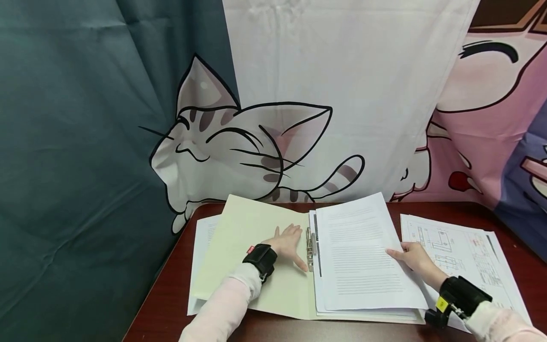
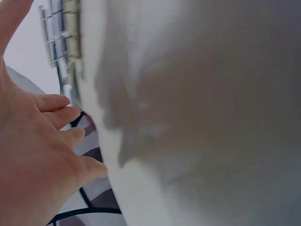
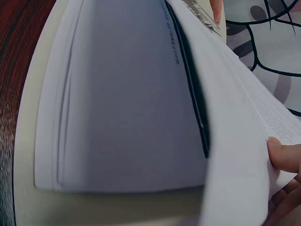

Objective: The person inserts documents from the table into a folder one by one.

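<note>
A pale yellow file folder [image 1: 252,223] lies spread on the table, with a metal clip [image 1: 310,251] along its spine. My left hand [image 1: 287,244], fingers spread and straight, is over the left cover with the thumb near the clip. In the left wrist view, that hand [image 2: 42,146] shows palm and extended fingers beside the blurred cover. My right hand [image 1: 416,260] pinches the right edge of printed sheets [image 1: 363,256], thumb on top. From the right wrist, those sheets [image 3: 235,155] appear bent up, baring the stack [image 3: 127,117] beneath and a dark strip [image 3: 190,89].
More printed paper [image 1: 198,256] sticks out from under the folder's left cover. Sheets with line drawings [image 1: 466,261] lie on the right, partly under my right forearm. Behind the dark red table [image 1: 158,304] hangs a cat-print curtain [image 1: 363,71].
</note>
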`<state>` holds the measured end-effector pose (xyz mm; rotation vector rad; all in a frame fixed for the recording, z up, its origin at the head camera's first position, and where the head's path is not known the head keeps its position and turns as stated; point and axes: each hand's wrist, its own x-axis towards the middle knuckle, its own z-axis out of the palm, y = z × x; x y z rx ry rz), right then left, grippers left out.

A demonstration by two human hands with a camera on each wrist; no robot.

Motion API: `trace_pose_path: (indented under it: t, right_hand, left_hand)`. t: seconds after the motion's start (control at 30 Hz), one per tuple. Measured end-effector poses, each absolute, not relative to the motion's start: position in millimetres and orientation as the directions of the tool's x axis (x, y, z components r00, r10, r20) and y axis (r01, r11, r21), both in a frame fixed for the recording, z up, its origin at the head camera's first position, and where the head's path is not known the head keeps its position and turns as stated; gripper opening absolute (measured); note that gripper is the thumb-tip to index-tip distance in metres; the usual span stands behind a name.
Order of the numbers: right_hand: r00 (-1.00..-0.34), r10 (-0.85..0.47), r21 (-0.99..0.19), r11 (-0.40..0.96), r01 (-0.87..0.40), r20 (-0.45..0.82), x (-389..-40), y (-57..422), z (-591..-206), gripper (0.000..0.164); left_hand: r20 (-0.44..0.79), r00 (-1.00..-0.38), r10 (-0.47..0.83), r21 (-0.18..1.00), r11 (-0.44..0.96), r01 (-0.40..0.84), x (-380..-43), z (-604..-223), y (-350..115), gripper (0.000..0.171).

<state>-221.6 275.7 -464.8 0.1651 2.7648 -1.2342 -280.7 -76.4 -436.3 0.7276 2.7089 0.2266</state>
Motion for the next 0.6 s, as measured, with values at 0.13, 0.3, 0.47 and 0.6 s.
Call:
trace_pose_path:
  t: [0.13, 0.3, 0.47, 0.6]
  right_hand:
    - [-0.987, 0.057, -0.738, 0.658, 0.15, -0.15, -223, 270, -468, 0.048]
    - [-0.987, 0.054, -0.749, 0.646, 0.148, -0.149, -226, 262, -470, 0.046]
    - [-0.989, 0.05, -0.744, 0.654, 0.14, -0.141, -228, 258, -474, 0.046]
    - [-0.987, 0.058, -0.741, 0.655, 0.149, -0.147, -228, 256, -477, 0.045]
  left_hand:
    - [-0.26, -0.818, 0.513, 0.192, 0.858, 0.477, -279, -447, -76, 0.115]
    - [-0.27, -0.809, 0.522, 0.197, 0.853, 0.484, -277, -456, -75, 0.116]
    - [-0.287, -0.805, 0.52, 0.201, 0.854, 0.48, -277, -458, -73, 0.116]
    - [-0.281, -0.805, 0.523, 0.211, 0.852, 0.48, -278, -460, -72, 0.114]
